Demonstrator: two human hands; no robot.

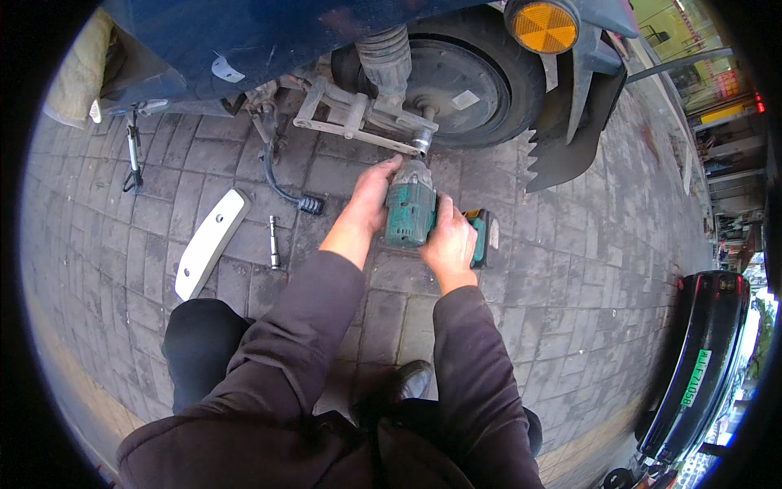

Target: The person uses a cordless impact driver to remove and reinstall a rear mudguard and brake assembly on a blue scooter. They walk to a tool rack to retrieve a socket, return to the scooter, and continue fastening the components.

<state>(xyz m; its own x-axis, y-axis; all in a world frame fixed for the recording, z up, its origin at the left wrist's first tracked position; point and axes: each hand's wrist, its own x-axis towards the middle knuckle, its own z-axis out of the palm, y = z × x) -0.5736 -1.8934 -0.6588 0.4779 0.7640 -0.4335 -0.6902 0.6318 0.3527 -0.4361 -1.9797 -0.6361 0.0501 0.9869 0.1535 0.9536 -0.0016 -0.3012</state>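
Note:
A green cordless impact wrench point(409, 213) points away from me, its socket point(421, 141) at the axle end of a rear wheel point(481, 77). My right hand point(450, 243) is wrapped around the wrench's handle, above the green and black battery point(481, 238). Against the left side of the tool's nose, my left hand point(373, 196) is closed, steadying it; some of its fingers are hidden behind the tool. Beside the socket runs a grey metal bracket point(354, 134) under a shock absorber point(385, 61). How far the socket sits over the nut cannot be seen.
On the grey paving lie a white curved cover point(213, 242) and a socket extension point(274, 243). A black cable with a plug point(309, 204) hangs down near them. A kickstand point(133, 155) stands at left, a dark mudflap point(570, 155) at right. A black car point(692, 359) is parked far right.

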